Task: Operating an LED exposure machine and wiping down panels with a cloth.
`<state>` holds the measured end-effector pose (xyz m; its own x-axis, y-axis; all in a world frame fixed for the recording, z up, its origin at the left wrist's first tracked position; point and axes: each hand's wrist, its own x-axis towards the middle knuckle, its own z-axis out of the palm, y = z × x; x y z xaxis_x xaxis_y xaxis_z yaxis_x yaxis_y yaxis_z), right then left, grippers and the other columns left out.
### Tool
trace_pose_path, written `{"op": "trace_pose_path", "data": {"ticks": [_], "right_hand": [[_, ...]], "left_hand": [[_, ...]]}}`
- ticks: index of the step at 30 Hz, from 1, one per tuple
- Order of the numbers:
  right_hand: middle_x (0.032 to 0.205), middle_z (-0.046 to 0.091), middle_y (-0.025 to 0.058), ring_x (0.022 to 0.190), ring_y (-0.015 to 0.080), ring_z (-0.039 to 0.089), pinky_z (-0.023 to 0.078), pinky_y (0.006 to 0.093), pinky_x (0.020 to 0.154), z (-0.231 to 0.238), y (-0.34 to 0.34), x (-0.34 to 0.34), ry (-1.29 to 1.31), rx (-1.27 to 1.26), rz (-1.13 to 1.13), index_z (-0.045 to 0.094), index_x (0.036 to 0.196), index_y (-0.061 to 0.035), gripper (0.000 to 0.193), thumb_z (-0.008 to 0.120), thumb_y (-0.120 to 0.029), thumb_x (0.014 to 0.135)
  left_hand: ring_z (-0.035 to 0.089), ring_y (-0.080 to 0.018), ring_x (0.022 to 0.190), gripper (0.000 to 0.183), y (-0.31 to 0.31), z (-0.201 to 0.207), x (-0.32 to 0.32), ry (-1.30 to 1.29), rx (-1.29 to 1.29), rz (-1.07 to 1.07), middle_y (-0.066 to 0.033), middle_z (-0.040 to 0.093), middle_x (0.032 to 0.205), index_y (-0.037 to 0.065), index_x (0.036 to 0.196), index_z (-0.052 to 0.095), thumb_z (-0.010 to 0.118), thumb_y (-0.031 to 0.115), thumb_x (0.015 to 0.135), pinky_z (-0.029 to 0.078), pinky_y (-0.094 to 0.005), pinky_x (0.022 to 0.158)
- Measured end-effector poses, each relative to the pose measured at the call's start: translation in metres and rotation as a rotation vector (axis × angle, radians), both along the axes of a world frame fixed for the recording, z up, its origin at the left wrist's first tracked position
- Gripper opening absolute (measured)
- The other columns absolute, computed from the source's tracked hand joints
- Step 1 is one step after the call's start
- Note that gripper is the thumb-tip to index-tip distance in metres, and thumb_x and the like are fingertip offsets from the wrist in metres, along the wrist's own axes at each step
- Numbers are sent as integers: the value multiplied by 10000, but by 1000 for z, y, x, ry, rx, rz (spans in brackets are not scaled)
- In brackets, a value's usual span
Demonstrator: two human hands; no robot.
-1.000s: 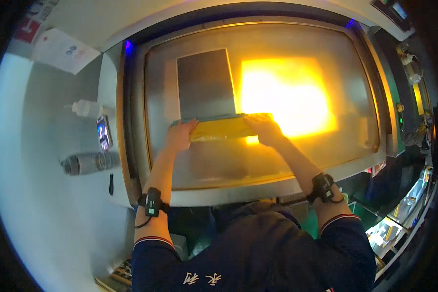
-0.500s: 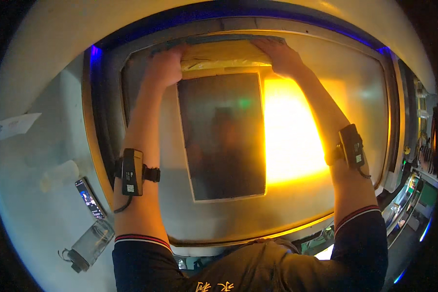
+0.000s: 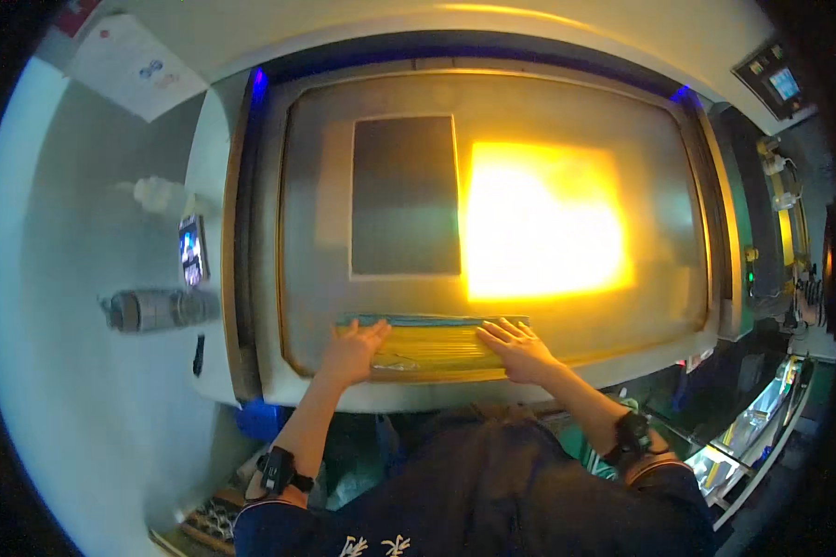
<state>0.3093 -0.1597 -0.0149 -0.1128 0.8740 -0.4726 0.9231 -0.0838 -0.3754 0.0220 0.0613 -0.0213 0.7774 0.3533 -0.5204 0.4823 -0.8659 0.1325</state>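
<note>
A wide yellow wrapped block (image 3: 441, 345) with a blue-grey strip along its far edge lies across the near part of a large framed panel (image 3: 316, 306). My left hand (image 3: 348, 355) holds its left end, fingers over the top. At the right end my right hand (image 3: 518, 353) holds it too, fingers stretched across the top and somewhat spread. Both palms press on the block; its underside is hidden. Beyond it, a dark grey rectangle (image 3: 405, 195) with a pale border lies on the panel, left of a glaring yellow-white lit rectangle (image 3: 548, 223).
A raised frame (image 3: 241, 241) bounds the panel's left side. Left of it are a phone (image 3: 191, 249), a clear bottle (image 3: 153, 309) lying on its side and a pale bottle (image 3: 163, 195). A paper sheet (image 3: 135, 70) and a small screen (image 3: 784, 84) are farther off.
Both hands have drawn the block from the panel's far edge to its near edge, past the dark rectangle. My arms are now bent, and the head view has shifted.
</note>
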Motion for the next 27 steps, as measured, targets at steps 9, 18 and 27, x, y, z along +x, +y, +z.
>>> {"op": "trace_pose_path", "data": {"ticks": [9, 18, 27], "right_hand": [[1500, 408, 90, 1368, 316, 405, 326, 525, 1114, -25, -71, -27, -29, 254, -41, 388, 1443, -120, 639, 616, -189, 851], [1468, 452, 77, 1357, 297, 425, 324, 508, 1123, -16, -103, -53, -144, 322, -137, 412, 1437, -145, 596, 589, -159, 868], [1467, 463, 62, 1351, 285, 429, 340, 496, 1109, -36, 70, 36, -52, 325, -165, 460, 1415, -147, 639, 592, -61, 796]], "left_hand": [[354, -347, 1399, 790, -76, 17, -17, 123, -110, 175, 70, 314, 1563, 270, 1491, 347, 641, 28, 799, 257, -672, 1091], [345, -356, 1401, 863, -113, 21, -30, 33, -13, 154, 71, 303, 1567, 261, 1494, 335, 701, 55, 740, 260, -678, 1087], [376, -361, 1377, 767, 74, -5, 51, 0, 24, 145, 33, 386, 1526, 270, 1481, 373, 640, 52, 796, 277, -666, 1084]]}}
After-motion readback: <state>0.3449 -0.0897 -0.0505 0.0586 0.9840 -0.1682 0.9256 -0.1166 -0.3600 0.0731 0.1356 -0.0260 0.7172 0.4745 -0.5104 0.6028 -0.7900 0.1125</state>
